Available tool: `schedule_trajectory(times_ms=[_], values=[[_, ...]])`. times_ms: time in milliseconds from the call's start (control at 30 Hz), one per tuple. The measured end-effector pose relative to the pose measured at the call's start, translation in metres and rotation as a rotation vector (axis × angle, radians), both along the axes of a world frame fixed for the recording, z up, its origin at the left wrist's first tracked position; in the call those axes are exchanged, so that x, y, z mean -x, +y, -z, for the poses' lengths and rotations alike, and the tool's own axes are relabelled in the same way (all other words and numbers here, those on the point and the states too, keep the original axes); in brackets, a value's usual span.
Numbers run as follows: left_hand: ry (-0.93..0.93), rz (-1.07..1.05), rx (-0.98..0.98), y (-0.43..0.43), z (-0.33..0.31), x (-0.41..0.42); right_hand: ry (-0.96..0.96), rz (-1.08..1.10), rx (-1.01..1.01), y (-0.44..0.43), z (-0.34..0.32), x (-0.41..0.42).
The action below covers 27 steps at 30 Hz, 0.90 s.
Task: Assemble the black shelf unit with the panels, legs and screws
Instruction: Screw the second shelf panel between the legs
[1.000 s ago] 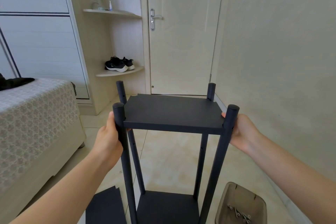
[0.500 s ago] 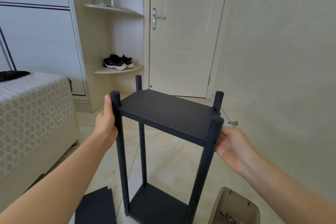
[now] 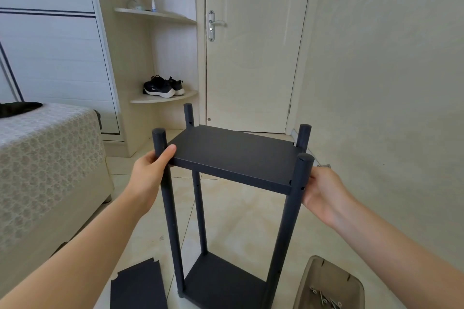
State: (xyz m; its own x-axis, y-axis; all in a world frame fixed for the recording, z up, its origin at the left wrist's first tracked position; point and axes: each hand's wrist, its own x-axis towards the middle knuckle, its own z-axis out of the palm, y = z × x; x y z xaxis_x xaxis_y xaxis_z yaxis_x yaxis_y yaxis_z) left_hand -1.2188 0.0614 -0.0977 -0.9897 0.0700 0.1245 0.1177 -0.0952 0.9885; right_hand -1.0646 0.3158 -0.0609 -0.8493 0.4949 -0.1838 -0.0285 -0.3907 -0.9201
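Looks roughly midway: top panel [image 3: 233,155] and bottom panel [image 3: 223,283] seated between four legs [image 3: 199,211], left hand [image 3: 148,175] curled round near-left leg [image 3: 168,208], right hand [image 3: 326,193] with fingers hidden, spare panel [image 3: 138,286] and screws [image 3: 324,297] waiting.

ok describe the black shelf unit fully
Matte black shelf unit, upright on the floor: four round legs with small holes, a flat top panel below the leg tops, a lower panel near the floor. The left hand grips the near left leg, thumb on the panel; the right hand is against the near right leg.
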Motion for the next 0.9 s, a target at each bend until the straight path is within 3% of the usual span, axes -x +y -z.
schedule_trajectory(times_ms=[900], values=[[-0.090, 0.118, 0.141, -0.010, 0.048, 0.014, -0.119, 0.053, -0.009, -0.008, 0.045, -0.010]])
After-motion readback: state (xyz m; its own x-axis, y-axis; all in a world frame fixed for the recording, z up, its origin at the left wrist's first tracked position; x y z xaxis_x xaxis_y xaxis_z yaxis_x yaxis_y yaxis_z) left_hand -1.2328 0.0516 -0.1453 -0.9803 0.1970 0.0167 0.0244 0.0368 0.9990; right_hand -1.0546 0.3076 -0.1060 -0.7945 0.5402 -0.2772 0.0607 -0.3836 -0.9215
